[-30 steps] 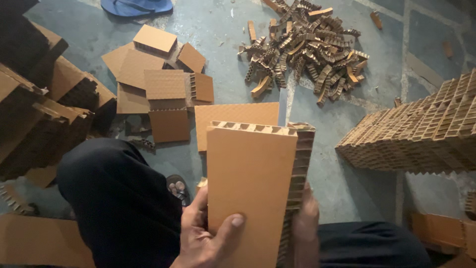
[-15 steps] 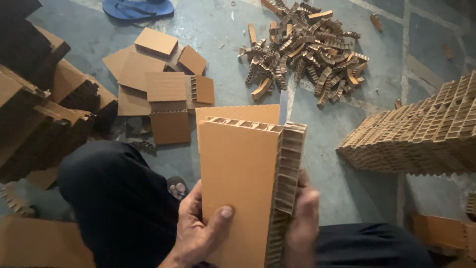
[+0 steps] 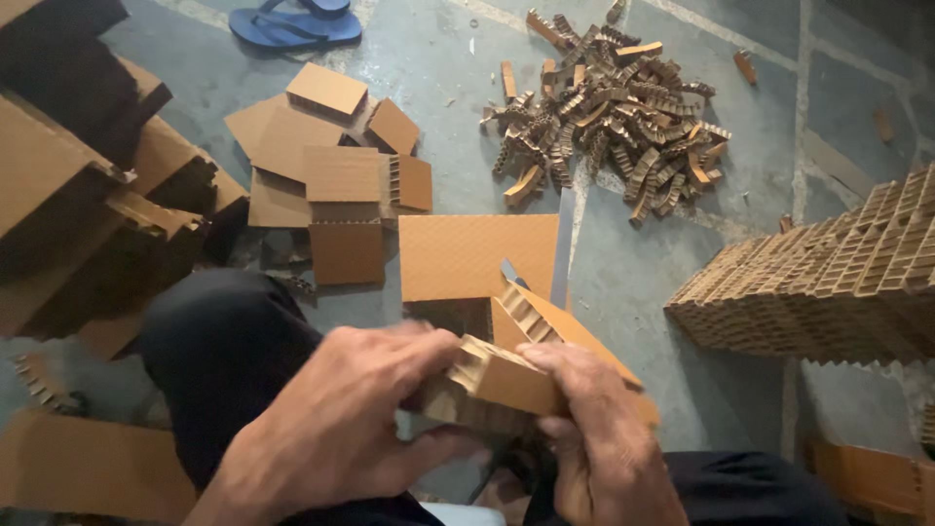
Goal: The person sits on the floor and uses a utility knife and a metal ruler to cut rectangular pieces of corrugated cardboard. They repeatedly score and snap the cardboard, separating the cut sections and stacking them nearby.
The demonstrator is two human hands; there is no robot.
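Two hands, the left hand (image 3: 341, 419) and right hand (image 3: 594, 438), are closed on a corrugated cardboard block (image 3: 506, 380), earlier held upright, now tilted and pulled apart.

Brown corrugated cardboard block (image 3: 506, 382), tilted, seemingly folded

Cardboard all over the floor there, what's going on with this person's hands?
A person sitting on the floor grips a thick honeycomb cardboard block with both hands, the left hand on its left end and the right hand on its right. A flat cardboard sheet lies just beyond it. Cut cardboard panels sit to the left, a heap of small corrugated offcuts further off, stacked honeycomb slabs at right, and a blue sandal at the top.
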